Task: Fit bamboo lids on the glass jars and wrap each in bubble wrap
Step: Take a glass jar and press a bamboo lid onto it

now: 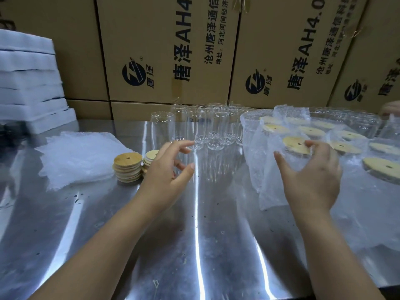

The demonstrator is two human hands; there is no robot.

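Several empty glass jars (200,128) stand upright at the back middle of the steel table (194,234). Two stacks of round bamboo lids (126,167) sit left of centre, next to a pile of bubble wrap sheets (80,156). My left hand (164,176) hovers in front of the jars, fingers spread, holding nothing. My right hand (311,176) cups a lidded jar wrapped in bubble wrap (295,145), thumb on its left side and fingertips at the lid's edge. Behind it and to the right stand several more wrapped, lidded jars (346,146).
Printed cardboard boxes (168,50) form a wall right behind the table. White foam packs (28,79) are stacked at the far left. Another person's hand (391,109) shows at the right edge, behind the wrapped jars.
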